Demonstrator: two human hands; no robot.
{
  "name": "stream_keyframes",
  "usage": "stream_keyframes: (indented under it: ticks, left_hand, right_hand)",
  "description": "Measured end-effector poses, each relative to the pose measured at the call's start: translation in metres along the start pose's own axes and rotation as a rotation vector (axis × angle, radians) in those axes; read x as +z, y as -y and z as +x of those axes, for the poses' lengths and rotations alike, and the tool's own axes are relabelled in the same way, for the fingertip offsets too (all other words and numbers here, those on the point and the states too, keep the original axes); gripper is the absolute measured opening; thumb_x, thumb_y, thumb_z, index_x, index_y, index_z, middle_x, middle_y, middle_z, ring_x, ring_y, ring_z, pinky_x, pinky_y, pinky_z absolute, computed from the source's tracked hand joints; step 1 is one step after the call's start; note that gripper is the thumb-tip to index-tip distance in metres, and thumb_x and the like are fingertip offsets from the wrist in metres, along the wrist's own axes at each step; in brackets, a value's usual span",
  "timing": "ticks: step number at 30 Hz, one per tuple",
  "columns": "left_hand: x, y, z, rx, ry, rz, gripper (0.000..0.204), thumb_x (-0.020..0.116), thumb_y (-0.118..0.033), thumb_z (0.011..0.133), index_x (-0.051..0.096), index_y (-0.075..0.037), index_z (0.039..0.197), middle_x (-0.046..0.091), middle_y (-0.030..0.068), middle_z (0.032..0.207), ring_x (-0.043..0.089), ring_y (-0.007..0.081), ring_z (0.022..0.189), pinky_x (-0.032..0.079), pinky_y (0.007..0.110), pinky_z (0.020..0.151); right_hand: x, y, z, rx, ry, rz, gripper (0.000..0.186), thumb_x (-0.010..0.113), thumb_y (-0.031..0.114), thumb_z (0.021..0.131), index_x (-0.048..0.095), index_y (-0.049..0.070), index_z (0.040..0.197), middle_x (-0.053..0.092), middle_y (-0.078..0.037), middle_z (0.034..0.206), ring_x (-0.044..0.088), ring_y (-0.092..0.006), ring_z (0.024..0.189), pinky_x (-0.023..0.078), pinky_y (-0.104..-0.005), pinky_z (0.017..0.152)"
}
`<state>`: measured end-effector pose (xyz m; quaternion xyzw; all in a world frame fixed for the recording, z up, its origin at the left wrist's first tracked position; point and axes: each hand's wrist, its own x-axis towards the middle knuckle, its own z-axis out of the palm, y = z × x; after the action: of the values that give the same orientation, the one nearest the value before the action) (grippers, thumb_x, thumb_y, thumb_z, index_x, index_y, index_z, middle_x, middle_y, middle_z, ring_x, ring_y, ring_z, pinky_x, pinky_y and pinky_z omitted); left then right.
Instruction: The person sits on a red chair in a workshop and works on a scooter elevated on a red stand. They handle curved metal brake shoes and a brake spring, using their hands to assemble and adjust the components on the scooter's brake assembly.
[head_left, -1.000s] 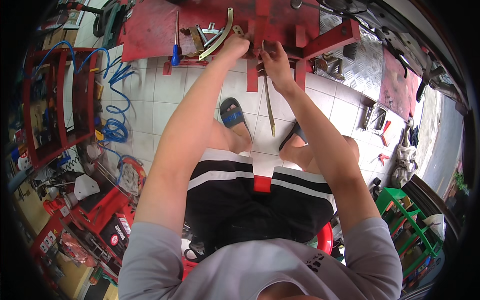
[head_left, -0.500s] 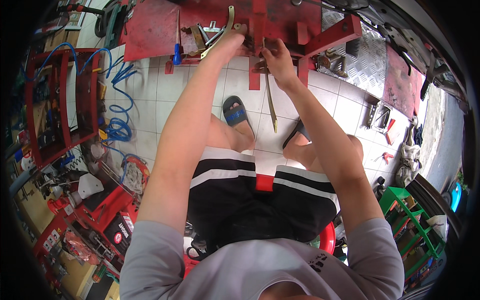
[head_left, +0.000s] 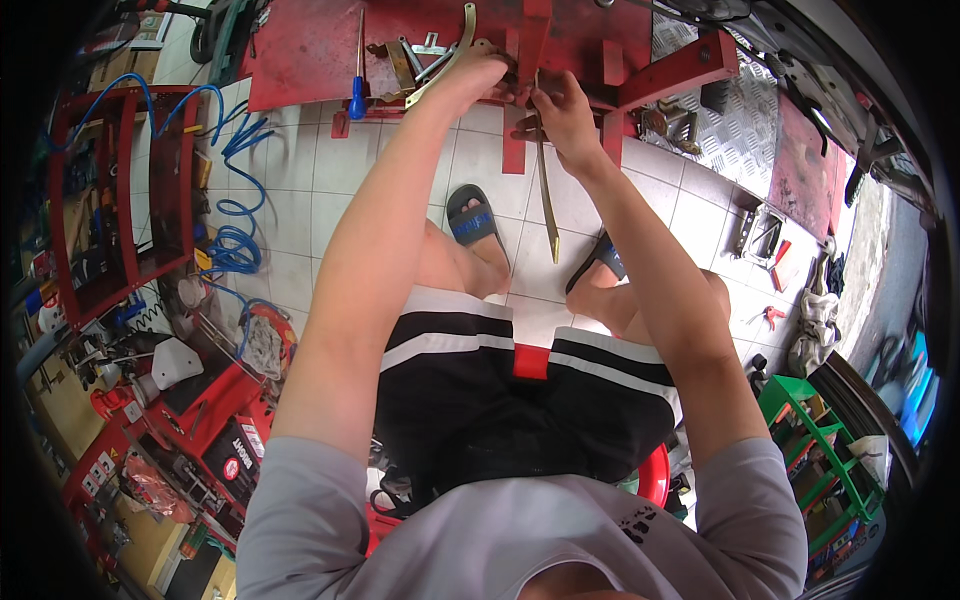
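My right hand (head_left: 565, 118) is closed on a long, thin brass-coloured metal strip (head_left: 548, 205), which hangs down over the floor with its lower end free. Close by, on the other side of a red steel post (head_left: 536, 35), my left hand (head_left: 478, 75) is bent inward with its fingers closed; what they grip is hidden. Beside the left wrist lies a curved gold-coloured bracket (head_left: 467, 30) with holes. Farther left on the red bench (head_left: 300, 60) are a screwdriver (head_left: 357, 98) with a blue handle and several small metal parts.
A red steel arm (head_left: 680, 72) juts out at right over a checkered metal plate (head_left: 735, 130). At left, a coiled blue hose (head_left: 235, 250) hangs near a red shelf frame (head_left: 125, 190). A green rack (head_left: 825, 440) stands at lower right. My sandalled feet rest on white tiles (head_left: 350, 170).
Both hands have shifted slightly to the right and stay by the red post. The strip still hangs from the right hand, and its lower end has moved little.
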<state>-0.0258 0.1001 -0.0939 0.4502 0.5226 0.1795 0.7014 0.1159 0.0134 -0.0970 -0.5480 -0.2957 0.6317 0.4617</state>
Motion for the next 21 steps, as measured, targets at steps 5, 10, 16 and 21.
stream_keyframes:
  ticks: [5, 10, 16, 21]
  left_hand:
    - [-0.001, 0.011, 0.008, -0.044, -0.02, 0.02, 0.019, 0.047, -0.01, 0.094, 0.064, -0.005, 0.103, 0.066, 0.0024, 0.09, 0.06, 0.0108, 0.074, 0.05, 0.027, 0.068]
    - [0.004, 0.007, 0.008, 0.065, -0.16, 0.075, 0.014, 0.05, -0.013, 0.096, 0.058, -0.003, 0.101, 0.064, 0.0053, 0.083, 0.061, 0.0151, 0.071, 0.051, 0.029, 0.06]
    - [-0.004, 0.014, 0.011, 0.071, -0.009, -0.085, 0.02, 0.053, -0.021, 0.098, 0.056, -0.001, 0.095, 0.063, 0.0065, 0.082, 0.061, 0.0147, 0.069, 0.049, 0.029, 0.055]
    - [0.004, 0.007, 0.005, -0.045, -0.052, 0.093, 0.014, 0.051, -0.015, 0.096, 0.058, -0.002, 0.099, 0.063, 0.0048, 0.086, 0.06, 0.0133, 0.071, 0.048, 0.027, 0.059]
  right_hand:
    - [0.0, -0.003, 0.0, -0.021, 0.003, 0.048, 0.03, 0.05, 0.005, 0.095, 0.04, 0.0, 0.123, 0.057, -0.019, 0.1, 0.068, -0.0265, 0.065, 0.063, -0.0391, 0.057]
    - [-0.002, 0.001, -0.002, 0.001, -0.009, 0.03, 0.031, 0.05, 0.005, 0.095, 0.04, 0.0, 0.124, 0.058, -0.021, 0.104, 0.068, -0.0271, 0.066, 0.064, -0.0392, 0.058]
    - [0.001, 0.003, -0.003, 0.009, 0.004, 0.022, 0.025, 0.05, 0.008, 0.096, 0.04, 0.003, 0.118, 0.054, -0.015, 0.094, 0.065, -0.0225, 0.064, 0.062, -0.0394, 0.061]
    - [-0.001, 0.002, -0.002, 0.009, -0.01, 0.012, 0.025, 0.05, 0.007, 0.096, 0.039, 0.003, 0.119, 0.054, -0.015, 0.094, 0.065, -0.0227, 0.064, 0.062, -0.0397, 0.062]
